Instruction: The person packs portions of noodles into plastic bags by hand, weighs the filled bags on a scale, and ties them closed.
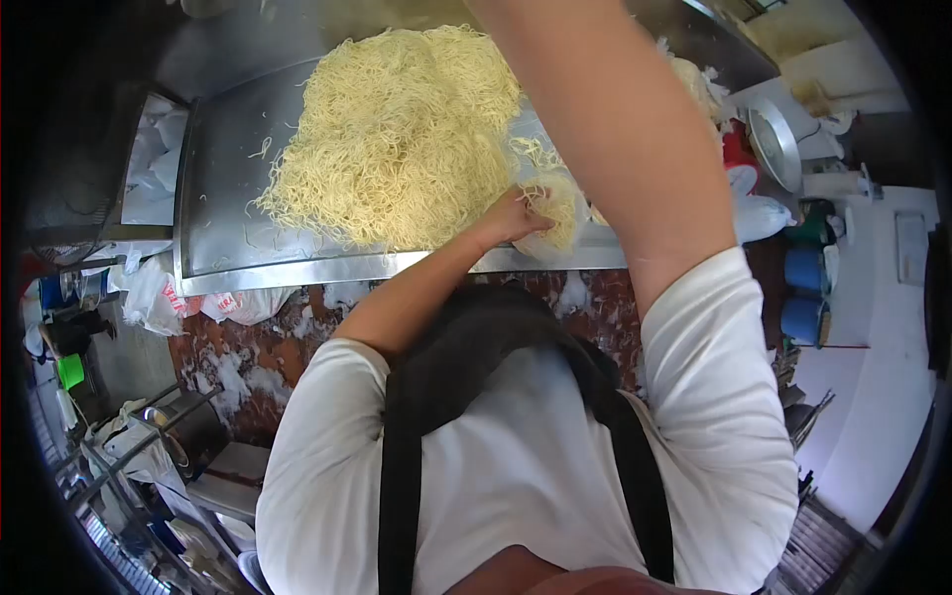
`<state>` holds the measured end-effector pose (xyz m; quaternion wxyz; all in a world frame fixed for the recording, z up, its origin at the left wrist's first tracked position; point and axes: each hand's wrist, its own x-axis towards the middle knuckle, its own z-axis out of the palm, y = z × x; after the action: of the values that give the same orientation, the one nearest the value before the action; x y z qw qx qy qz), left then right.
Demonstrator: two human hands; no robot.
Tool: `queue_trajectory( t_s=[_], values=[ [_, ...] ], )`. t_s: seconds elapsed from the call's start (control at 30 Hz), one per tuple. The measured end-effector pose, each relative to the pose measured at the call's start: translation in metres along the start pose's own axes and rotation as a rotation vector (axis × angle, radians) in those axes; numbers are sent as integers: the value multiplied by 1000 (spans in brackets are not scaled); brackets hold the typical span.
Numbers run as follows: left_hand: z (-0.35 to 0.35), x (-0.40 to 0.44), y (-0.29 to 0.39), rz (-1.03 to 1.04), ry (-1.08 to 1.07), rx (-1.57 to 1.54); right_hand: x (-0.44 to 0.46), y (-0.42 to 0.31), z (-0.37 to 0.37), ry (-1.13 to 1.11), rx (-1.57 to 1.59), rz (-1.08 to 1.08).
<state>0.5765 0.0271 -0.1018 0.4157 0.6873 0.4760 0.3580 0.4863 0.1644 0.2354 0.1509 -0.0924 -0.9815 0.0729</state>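
A large heap of pale yellow noodles (pixel 397 139) lies on the metal tray table (pixel 223 223). At the heap's lower right, near the table's front edge, my left hand (pixel 513 218) is closed on the rim of a clear plastic bag (pixel 560 223) that has noodles in it. A few loose noodles (pixel 535 152) lie just behind the bag. My right arm (pixel 635 129) reaches up and out past the top of the view, so the right hand does not show.
At the right are a red scale (pixel 739 164) with a round metal pan (pixel 775 144), a filled plastic bag (pixel 762 218) and blue containers (pixel 801 319). White plastic bags (pixel 149 295) hang below the table's left front edge. A metal rack (pixel 129 461) stands lower left.
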Motion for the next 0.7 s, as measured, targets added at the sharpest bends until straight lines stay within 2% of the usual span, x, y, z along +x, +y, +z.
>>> queue_trajectory(
  t_s=[0.07,0.17,0.2,0.23,0.27,0.3,0.33,0.37,0.4,0.43,0.47,0.5,0.57,0.6,0.63,0.67,0.7],
  values=[
    [0,10,-4,23,94,-365,-25,11,36,-117,-49,112],
    [-30,10,9,-115,41,-989,-94,17,67,-179,30,386],
    [-54,9,27,-186,-17,-1209,-123,28,80,-76,299,424],
    [-82,5,52,-332,72,-1095,-153,39,89,34,569,468],
    [-141,12,41,-289,179,-684,-187,44,84,80,599,582],
    [-183,11,58,-157,284,-379,-216,41,80,134,630,701],
    [-223,16,57,-176,450,-599,-239,40,78,130,604,746],
    [-266,20,79,-194,577,-439,-257,40,78,123,577,785],
    [-301,26,74,-187,653,-430,-275,40,78,114,550,820],
    [-333,31,59,-156,577,-425,-298,40,84,97,534,874],
    [-359,44,33,-252,631,-108,-322,39,95,77,517,925],
    [-375,51,-1,-322,430,250,-339,38,107,55,498,970],
    [-380,56,-58,-429,-9,953,-360,23,131,-37,187,1043],
    [-359,48,-50,-450,-12,1075,-368,14,138,-82,29,1076],
    [-328,37,-27,-470,-13,1199,-368,1,143,-147,53,1144],
    [-297,38,3,-478,-19,1191,-362,-13,150,-212,79,1212],
    [-259,34,28,-354,-80,1125,-360,-20,158,-279,108,1279]
  ],
)
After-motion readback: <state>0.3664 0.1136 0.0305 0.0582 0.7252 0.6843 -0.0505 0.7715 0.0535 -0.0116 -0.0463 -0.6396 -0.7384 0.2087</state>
